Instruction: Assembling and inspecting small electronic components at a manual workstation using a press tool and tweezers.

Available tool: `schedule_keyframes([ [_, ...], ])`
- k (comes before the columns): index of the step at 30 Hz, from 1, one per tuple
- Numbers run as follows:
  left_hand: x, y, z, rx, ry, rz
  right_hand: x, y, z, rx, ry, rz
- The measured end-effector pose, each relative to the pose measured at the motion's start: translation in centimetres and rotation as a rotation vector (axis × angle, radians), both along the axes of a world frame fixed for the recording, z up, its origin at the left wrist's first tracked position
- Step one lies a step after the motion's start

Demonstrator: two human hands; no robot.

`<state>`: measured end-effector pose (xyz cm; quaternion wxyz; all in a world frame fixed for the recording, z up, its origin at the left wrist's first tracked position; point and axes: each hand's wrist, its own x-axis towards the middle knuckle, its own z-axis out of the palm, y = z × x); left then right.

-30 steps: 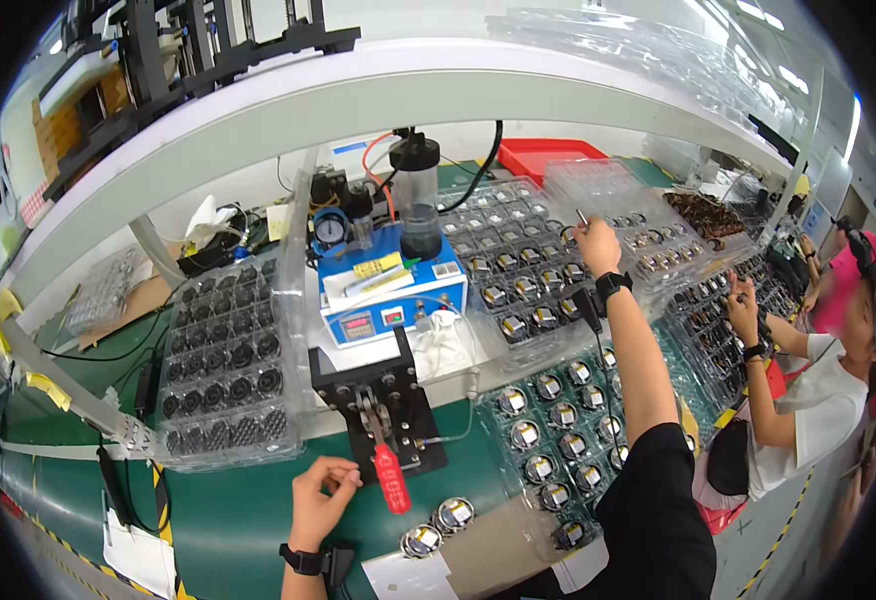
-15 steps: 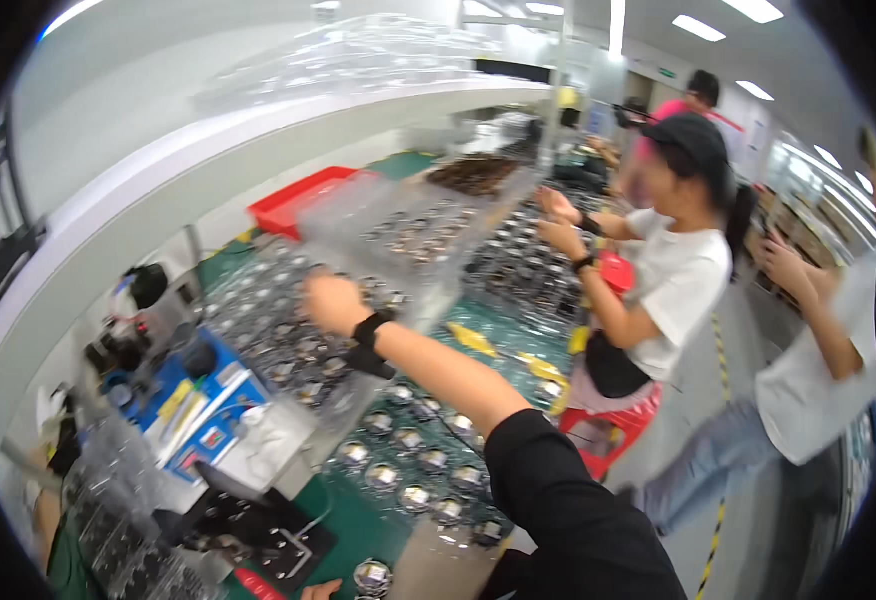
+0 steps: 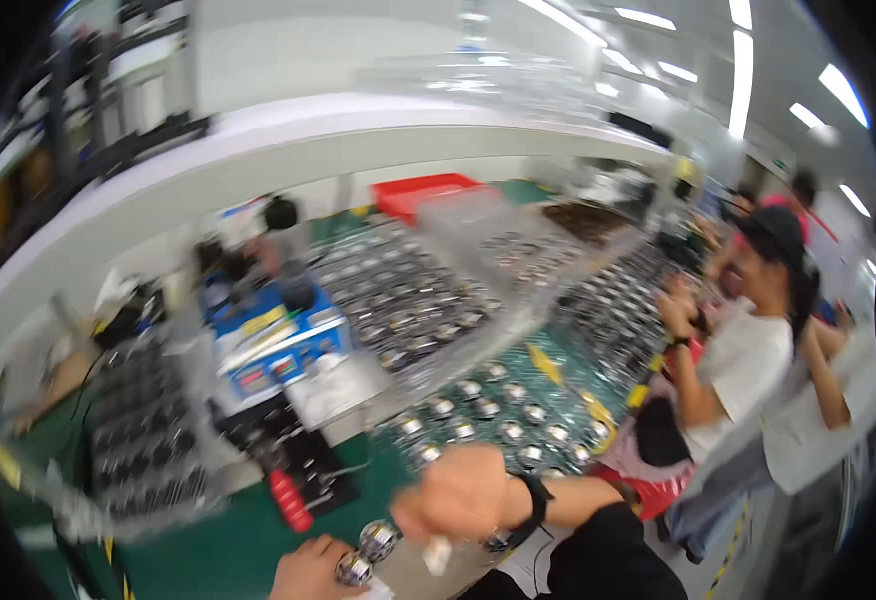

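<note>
At the bottom of the view my left hand (image 3: 308,570) has its fingers closed around a small, shiny, round metal part (image 3: 355,569). A second round metal part (image 3: 379,540) is right beside it, close to the fingertips of my right hand. My right hand (image 3: 458,495) is curled and blurred by motion, with a dark band on its wrist. A small white piece (image 3: 436,555) shows under its fingers; what the hand holds is unclear. A black fixture (image 3: 303,455) with a red-handled tool (image 3: 289,500) lies just beyond my left hand.
Shiny round parts (image 3: 488,408) stand in rows on the green mat. Behind them are a filled clear tray (image 3: 408,290), a blue box (image 3: 288,350) and a red bin (image 3: 426,190). A dark-celled tray (image 3: 148,430) lies left. A co-worker (image 3: 728,370) sits at right.
My right hand has come back from the clear tray toward my left hand. The view has swung left, and more of my left hand and two round parts show now.
</note>
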<state>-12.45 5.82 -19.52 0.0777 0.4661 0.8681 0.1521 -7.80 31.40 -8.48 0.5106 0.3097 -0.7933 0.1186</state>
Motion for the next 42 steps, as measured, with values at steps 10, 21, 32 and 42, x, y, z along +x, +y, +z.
schedule_keyframes([
  [10, -0.8, -0.7, 0.5, 0.047, -0.274, 0.014, 3.7, -6.0, 3.0, -0.039, 0.220, 0.306],
  [21, -2.3, -2.0, 0.7, 0.161, -0.304, -0.019, 3.3, -5.2, 4.3, 0.112, 0.407, 0.642],
  [32, -2.5, -1.6, 0.0, 0.226, -0.420, -0.060, 3.6, -6.4, 4.7, 0.024, 0.183, 0.765],
  [42, -2.9, -1.7, -0.2, 0.220, -0.504, -0.041, 3.2, -7.9, 2.2, -0.266, 0.111, 0.813],
])
